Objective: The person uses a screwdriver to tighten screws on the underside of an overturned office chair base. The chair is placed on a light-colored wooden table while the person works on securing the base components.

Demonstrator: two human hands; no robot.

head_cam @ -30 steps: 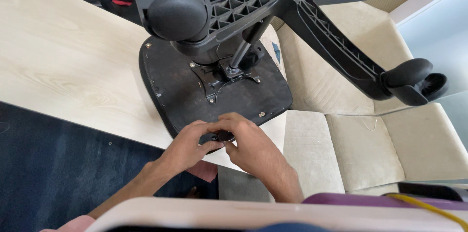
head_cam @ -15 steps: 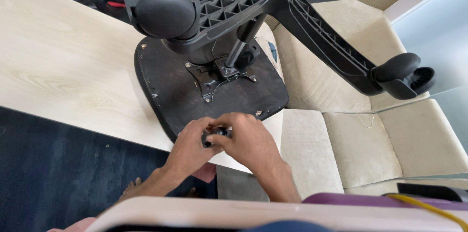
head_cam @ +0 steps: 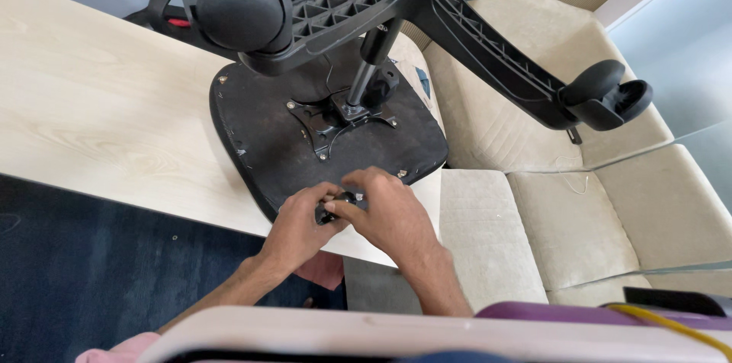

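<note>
Both hands meet over a small black knob (head_cam: 334, 209), a rounded, hard-looking part with a pale metal bit showing at its top, and the grip of each is narrow and closed on it: the left hand (head_cam: 299, 227) wraps it from the left with curled fingers, and the right hand (head_cam: 390, 214) pinches it from the right with thumb and fingertips. The knob sits at the near edge of the desk (head_cam: 99, 119), just at the front rim of an upturned chair seat (head_cam: 259, 134); whether it touches the seat cannot be told. The seat lies face down on the desk, a flat, rounded black board with a matte, scuffed underside and small pale screw heads near its rim. At its middle a black metal bracket (head_cam: 328, 120) with cross-shaped arms is bolted on, and from it a smooth dark post (head_cam: 371, 65) rises toward the camera. The post carries a star-shaped base (head_cam: 427, 4) of black moulded plastic, its arms ribbed with a lattice of small cells. A round, glossy black wheel (head_cam: 238, 12) caps one arm at the upper left, and another wheel (head_cam: 610, 96) hangs at the right. The desk top is pale wood grain, smooth and long, running to the left. Past its right edge stands a cream sofa (head_cam: 572, 226) with soft, stitched cushions, and below the near edge lies dark blue carpet (head_cam: 91, 271).
</note>
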